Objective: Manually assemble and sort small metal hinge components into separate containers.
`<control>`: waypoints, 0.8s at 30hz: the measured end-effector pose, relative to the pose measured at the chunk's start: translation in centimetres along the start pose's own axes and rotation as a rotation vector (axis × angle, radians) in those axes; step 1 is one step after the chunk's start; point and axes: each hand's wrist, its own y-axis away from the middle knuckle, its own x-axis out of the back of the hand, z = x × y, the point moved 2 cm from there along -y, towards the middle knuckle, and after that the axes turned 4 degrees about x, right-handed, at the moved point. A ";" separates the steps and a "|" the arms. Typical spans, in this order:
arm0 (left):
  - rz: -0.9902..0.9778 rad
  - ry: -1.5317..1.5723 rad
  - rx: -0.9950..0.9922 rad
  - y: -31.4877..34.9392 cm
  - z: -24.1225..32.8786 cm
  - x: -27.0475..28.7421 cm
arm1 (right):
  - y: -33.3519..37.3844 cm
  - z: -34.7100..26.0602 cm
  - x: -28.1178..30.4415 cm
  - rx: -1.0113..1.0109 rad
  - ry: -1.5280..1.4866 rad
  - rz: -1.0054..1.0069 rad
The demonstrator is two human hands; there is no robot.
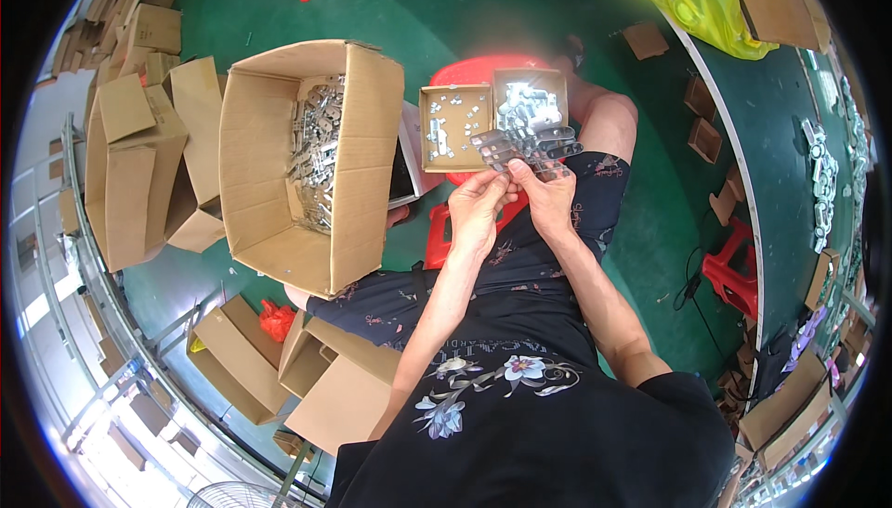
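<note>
Over the two small cardboard boxes, my hands meet at a fanned bunch of long, rounded metal pieces (526,143). My right hand (552,196) is closed around the bunch's near end, thumb on top. Beside it, my left hand (477,211) is pinched, its fingertips touching the right thumb area; what sits between them is too small to make out. Just beyond, a shallow cardboard box (424,150) holds small, scattered metal bits. The other small box (560,83), right of it, is heaped with shiny metal parts, partly covered by the bunch.
Both small boxes rest on a red stool (448,73). To the left stands a large open carton (367,164) with many metal parts inside. More cartons (130,192) crowd the far left. On the right, a green-topped table (790,164) bears metal parts; another red stool (734,267) is beside it.
</note>
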 end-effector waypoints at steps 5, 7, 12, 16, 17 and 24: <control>0.035 0.009 -0.074 0.2 0.4 -0.4 | 0.4 -1.1 -0.1 0.028 0.014 -0.017; 0.034 0.020 -0.066 -0.1 0.1 0.4 | 0.5 -1.1 -0.4 0.041 0.034 -0.035; 0.076 -0.043 -0.023 0.6 0.1 1.2 | 0.3 -1.0 -0.1 0.023 0.043 -0.028; -0.019 -0.054 -0.010 1.3 0.3 3.5 | 0.1 -0.6 -0.1 0.021 0.076 -0.056; -0.060 -0.110 0.061 1.4 0.3 4.1 | 0.1 -0.5 0.0 0.020 0.075 -0.057; 0.025 -0.736 0.082 2.5 0.5 3.3 | -0.5 0.3 0.9 0.024 -0.026 -0.035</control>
